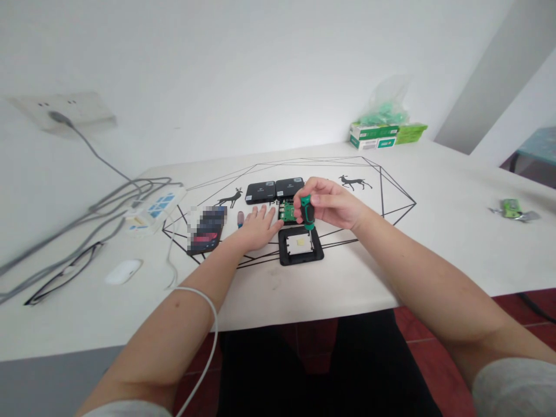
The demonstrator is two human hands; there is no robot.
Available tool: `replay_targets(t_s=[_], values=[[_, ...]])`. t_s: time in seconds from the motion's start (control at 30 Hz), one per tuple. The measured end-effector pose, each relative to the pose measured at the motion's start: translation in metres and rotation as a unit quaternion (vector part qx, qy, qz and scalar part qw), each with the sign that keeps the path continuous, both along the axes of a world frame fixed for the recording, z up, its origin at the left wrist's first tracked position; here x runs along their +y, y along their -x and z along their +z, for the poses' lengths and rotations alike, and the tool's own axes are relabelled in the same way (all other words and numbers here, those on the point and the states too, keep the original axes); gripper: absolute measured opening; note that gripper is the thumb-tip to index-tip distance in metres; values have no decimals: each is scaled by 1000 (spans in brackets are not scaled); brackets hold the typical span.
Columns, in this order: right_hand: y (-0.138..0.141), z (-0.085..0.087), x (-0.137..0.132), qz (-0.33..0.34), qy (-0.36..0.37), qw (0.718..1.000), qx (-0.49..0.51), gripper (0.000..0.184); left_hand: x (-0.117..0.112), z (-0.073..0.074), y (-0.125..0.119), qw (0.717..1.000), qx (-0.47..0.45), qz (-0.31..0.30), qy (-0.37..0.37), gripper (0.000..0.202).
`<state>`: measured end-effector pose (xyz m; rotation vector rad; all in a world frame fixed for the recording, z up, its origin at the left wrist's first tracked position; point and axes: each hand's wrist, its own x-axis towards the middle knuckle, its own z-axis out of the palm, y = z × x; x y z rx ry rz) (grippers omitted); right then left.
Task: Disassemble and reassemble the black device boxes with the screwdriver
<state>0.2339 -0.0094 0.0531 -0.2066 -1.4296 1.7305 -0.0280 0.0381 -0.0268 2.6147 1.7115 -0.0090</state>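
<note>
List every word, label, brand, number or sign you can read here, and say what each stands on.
"PE": black print on the table; anything after it is covered or unclear.
Left black box and right black box: marks and stickers too small to read.
Green circuit board: too small.
Stacked cartons: too small.
Phone: screen pixelated.
Power strip: label unreadable.

Left grip (260, 227) lies flat and spread — right grip (330, 202) curls, raised.
</note>
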Motion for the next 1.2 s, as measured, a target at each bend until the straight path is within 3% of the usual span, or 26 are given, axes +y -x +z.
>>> replay_targets(t_s=[0.13,0.3,0.47,0.6,0.73,0.9,1.1,1.2], values=[[5,2,1,-18,-38,999,21,37,-4,9,-3,999,-33,-3,23,78],[7,1,2,-61,-36,997,20,38,-7,16,-4,998,-42,-23,28,68],[2,1,1,-26,3,1000,-8,35,-8,18,-4,999,-37,-31,25,66],[2,1,1,-1,-27,1000,-14,38,-10,21,-6,998,-46,-45,9,66],[7,4,-1,-24,-59,998,2,43,-24,34,-14,989,-87,-112,-35,67],[7,4,0,-52,-73,996,-5,42,-46,52,-24,957,-135,-254,-33,45],[2,0,2,-36,-14,999,-20,36,-50,51,-26,947,-132,-292,-30,42],[2,-1,2,-34,-18,999,-19,37,-51,48,-28,945,-131,-297,-34,42]])
